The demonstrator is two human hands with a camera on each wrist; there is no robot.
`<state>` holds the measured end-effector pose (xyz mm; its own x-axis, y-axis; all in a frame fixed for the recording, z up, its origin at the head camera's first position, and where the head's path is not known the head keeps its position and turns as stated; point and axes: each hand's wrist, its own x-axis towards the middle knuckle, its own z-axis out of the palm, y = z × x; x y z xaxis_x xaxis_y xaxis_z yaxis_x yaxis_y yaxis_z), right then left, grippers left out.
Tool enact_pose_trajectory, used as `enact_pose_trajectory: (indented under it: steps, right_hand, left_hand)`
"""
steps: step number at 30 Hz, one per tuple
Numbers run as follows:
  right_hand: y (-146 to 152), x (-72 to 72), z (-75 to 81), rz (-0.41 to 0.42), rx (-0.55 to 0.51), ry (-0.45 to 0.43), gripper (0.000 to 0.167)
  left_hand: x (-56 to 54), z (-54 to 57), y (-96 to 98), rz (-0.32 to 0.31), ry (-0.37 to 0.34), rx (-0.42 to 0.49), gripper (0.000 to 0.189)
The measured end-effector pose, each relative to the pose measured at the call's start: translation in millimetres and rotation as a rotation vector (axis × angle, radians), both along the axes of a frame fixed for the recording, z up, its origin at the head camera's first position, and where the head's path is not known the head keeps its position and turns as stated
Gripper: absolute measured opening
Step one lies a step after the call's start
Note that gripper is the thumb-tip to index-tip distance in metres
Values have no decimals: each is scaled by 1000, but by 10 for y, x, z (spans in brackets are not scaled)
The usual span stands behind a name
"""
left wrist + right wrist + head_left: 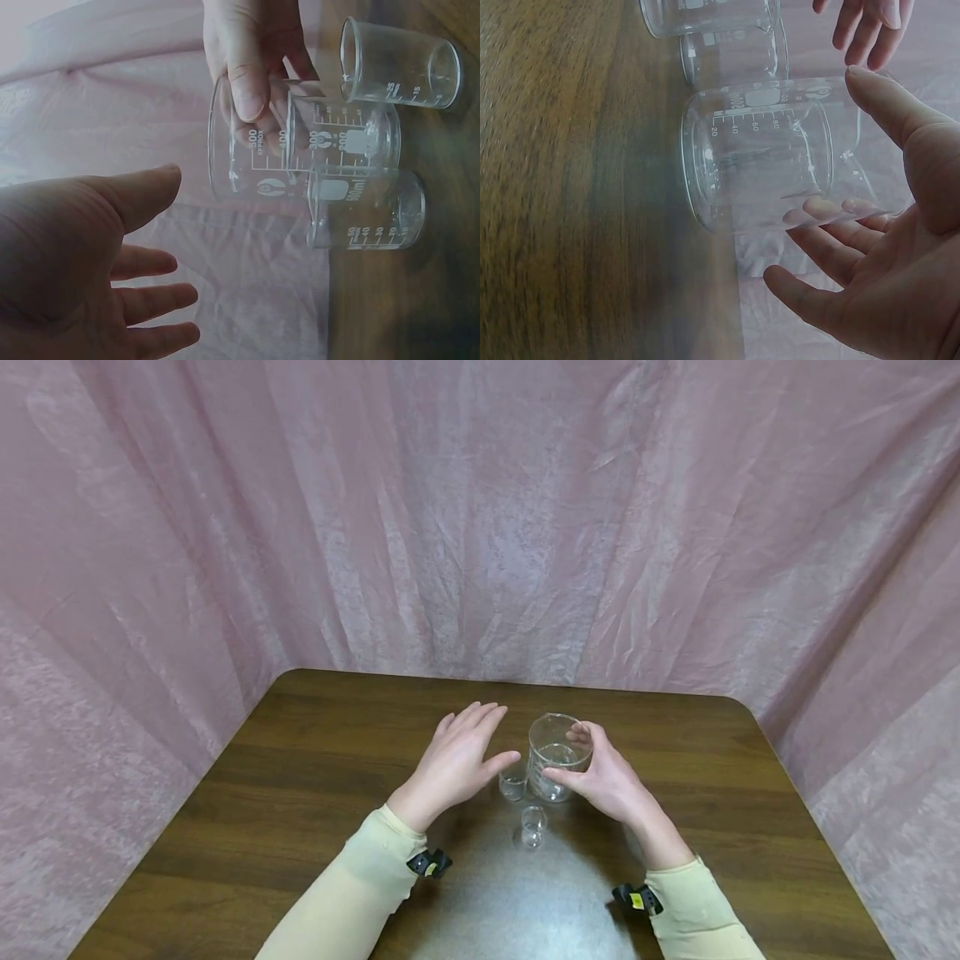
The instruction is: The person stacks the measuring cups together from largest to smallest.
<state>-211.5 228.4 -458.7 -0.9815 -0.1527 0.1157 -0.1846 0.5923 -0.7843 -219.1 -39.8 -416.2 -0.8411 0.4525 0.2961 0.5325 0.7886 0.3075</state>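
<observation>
A large clear glass beaker (553, 768) with white markings stands on the table, and a smaller graduated beaker (757, 161) sits inside it. My right hand (611, 781) holds the large beaker near its rim, thumb on the near side and fingers round the far side. My left hand (457, 760) is raised to the left of the glassware, fingers and thumb extended, with nothing in it. Close beside the large beaker is a 50-marked beaker (367, 217), partly behind the left thumb in the head view. A smaller beaker (405, 67) stands nearer to me.
The brown wooden table (300, 793) has rounded far corners and a glossy patch of reflected light at the near middle. Pink velvet curtains (480, 527) hang behind it and along both sides.
</observation>
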Motion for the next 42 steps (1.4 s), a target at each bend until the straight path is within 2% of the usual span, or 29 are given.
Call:
enact_pose_trajectory:
  steps: [16, 28, 33, 42]
  right_hand:
    - [14, -6, -11, 8, 7, 1, 88]
    - [11, -12, 0, 8, 18, 5, 89]
    - [10, -18, -16, 2, 21, -6, 90]
    - [14, -25, -37, -1, 20, -13, 91]
  left_hand:
    - [59, -140, 40, 4, -20, 14, 76]
    - [72, -265, 44, 11, 20, -4, 72]
    - [75, -323, 50, 18, -4, -10, 76]
    - [93, -356, 76, 15, -31, -3, 81]
